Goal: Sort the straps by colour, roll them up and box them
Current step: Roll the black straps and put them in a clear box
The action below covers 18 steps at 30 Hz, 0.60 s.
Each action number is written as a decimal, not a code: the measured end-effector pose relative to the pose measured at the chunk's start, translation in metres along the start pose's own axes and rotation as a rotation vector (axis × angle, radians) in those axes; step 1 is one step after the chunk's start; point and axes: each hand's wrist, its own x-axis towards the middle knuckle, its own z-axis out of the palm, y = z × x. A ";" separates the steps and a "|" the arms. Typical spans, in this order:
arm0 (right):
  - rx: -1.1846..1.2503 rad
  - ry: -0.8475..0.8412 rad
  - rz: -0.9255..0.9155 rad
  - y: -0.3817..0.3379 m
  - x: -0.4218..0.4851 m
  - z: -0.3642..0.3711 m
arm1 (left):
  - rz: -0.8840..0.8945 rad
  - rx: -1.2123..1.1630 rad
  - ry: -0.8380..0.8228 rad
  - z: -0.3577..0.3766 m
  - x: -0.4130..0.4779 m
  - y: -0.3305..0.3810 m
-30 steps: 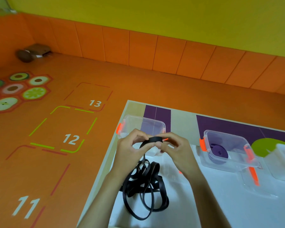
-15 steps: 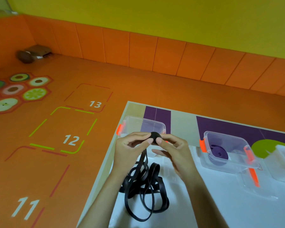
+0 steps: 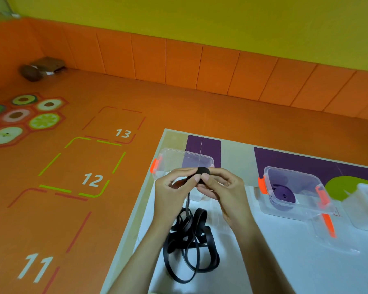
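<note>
At the centre of the frame, the black strap (image 3: 203, 172) is a small roll pinched between left hand (image 3: 172, 188) and right hand (image 3: 222, 188); its loose loops lie below on the table (image 3: 285, 262). Rolling is under way, I think; next, winding in the slack toward the empty box (image 3: 168, 158) behind.

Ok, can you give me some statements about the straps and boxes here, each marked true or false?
1. The left hand and the right hand both pinch the small black roll. True.
2. The black strap is fully rolled up. False: most of it lies loose on the table.
3. A purple roll lies inside a clear box. True.
4. That clear box has a lid on it. False: it is open.
</note>
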 end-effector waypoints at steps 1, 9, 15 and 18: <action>0.052 0.010 0.020 0.001 -0.001 0.001 | -0.025 -0.018 -0.015 0.000 0.000 -0.001; -0.376 0.004 -0.042 0.005 0.007 -0.007 | 0.017 0.056 -0.021 -0.010 0.000 -0.007; -0.391 -0.108 -0.023 -0.008 0.013 -0.025 | 0.049 0.158 -0.168 -0.016 0.007 -0.005; -0.321 -0.082 -0.030 -0.007 0.012 -0.021 | -0.032 0.041 -0.092 -0.010 0.005 -0.002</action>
